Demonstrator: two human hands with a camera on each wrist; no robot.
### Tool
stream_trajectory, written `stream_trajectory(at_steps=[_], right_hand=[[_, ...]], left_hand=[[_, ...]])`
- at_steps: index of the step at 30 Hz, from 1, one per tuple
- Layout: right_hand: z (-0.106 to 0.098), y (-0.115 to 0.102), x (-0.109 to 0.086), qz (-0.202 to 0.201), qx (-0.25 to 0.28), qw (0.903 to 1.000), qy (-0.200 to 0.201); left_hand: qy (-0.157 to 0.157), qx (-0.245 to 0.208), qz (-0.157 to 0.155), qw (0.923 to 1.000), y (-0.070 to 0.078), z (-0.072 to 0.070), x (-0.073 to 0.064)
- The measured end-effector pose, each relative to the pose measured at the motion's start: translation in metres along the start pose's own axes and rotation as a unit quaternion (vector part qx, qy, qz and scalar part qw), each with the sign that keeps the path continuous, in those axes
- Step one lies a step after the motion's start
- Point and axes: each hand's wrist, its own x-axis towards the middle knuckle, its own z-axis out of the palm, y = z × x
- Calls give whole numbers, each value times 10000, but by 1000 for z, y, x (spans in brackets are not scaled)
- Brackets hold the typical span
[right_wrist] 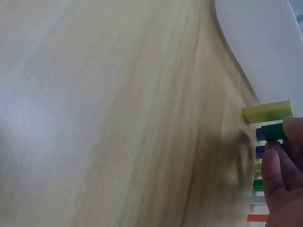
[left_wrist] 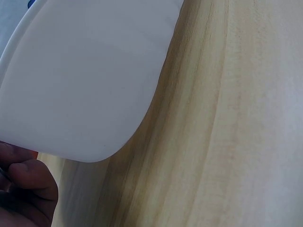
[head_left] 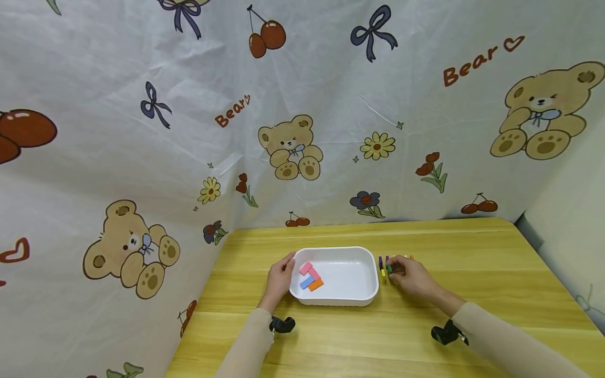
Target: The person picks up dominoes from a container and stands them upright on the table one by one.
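A white plastic tray (head_left: pixel 347 275) sits mid-table, with several small flat blocks lying in its left part: pink (head_left: pixel 314 274), blue (head_left: pixel 307 282) and orange (head_left: pixel 315 285). My left hand (head_left: pixel 279 279) grips the tray's left edge; in the left wrist view its curled fingers (left_wrist: pixel 33 177) meet the rim. Just right of the tray, my right hand (head_left: pixel 412 277) pinches a green block (right_wrist: pixel 272 132) between thumb and fingers. Beside it a yellow block (right_wrist: pixel 269 112) stands upright near the tray wall. Further small blocks in a row are partly hidden behind the right hand.
The wooden table (head_left: pixel 331 341) extends around the tray, its back edge against a hanging cloth (head_left: pixel 326 94) printed with bears, bows and cherries. A purple block (head_left: pixel 380 262) stands near the tray's right rim. Black wrist devices (head_left: pixel 282 325) are worn on both arms.
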Motion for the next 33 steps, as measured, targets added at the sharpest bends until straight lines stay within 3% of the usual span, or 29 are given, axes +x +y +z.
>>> stream_trajectory(at_steps=[22,33], right_hand=[[13,10,-6,80,-114,9998,156],[10,6,-5,140,-106,9998,14]], left_hand=[[25,-58,2,10000,-2,1,0],[18,-68,32,10000,-2,1,0]])
